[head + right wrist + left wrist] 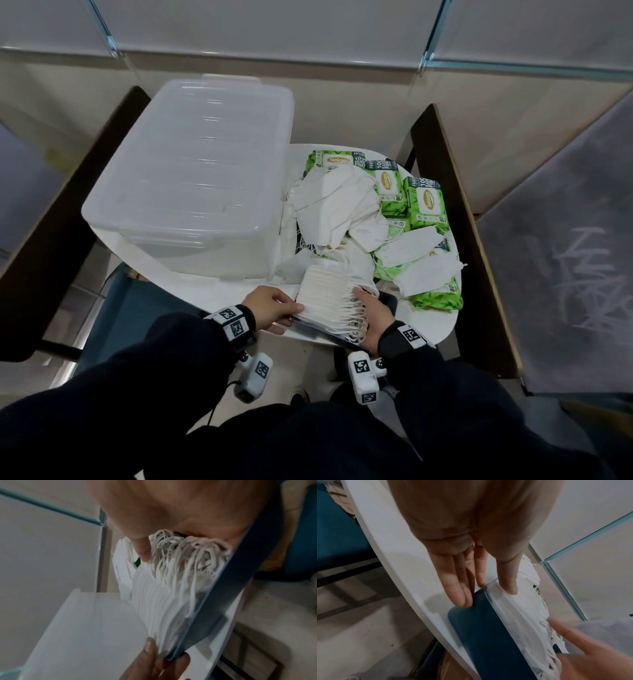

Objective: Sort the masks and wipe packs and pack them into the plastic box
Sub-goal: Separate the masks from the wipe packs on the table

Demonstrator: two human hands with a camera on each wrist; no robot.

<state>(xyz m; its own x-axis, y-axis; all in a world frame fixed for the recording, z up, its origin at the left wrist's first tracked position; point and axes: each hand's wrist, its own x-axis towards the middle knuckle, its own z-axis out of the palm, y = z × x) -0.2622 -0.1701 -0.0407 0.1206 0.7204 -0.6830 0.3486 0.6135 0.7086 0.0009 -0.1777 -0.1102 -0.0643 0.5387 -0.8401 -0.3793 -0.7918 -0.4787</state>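
i am holding a neat stack of masks (pixel 327 301) on a flat dark blue board (pixel 481 632) at the near edge of the white table (pixel 428 325), so the sorting looks partly done and the packing not begun. my left hand (pixel 270 308) pinches the left end of the stack, thumb on top of the masks and fingers (pixel 453 582) straight under the board; my right hand (pixel 373 315) grips the right end, where the ear loops (pixel 185 555) bunch up, thumb over them and the palm under the board. the stack stands on edge, its long axis running left to right between my hands, with the loops pointing to my right and the folded edges facing up and away from me. the plastic box (pixel 195 171) sits on the left of the table, just beside the pile, with its lid shut, and i see nothing inside it through the clear walls. on the right, a loose heap of masks (pixel 335 205) lies tangled over and among the green wipe packs (pixel 426 205), several of which are half buried. my judgement: the box has to be opened, this stack set in, the remaining masks gathered, and the wipe packs pulled free and packed.
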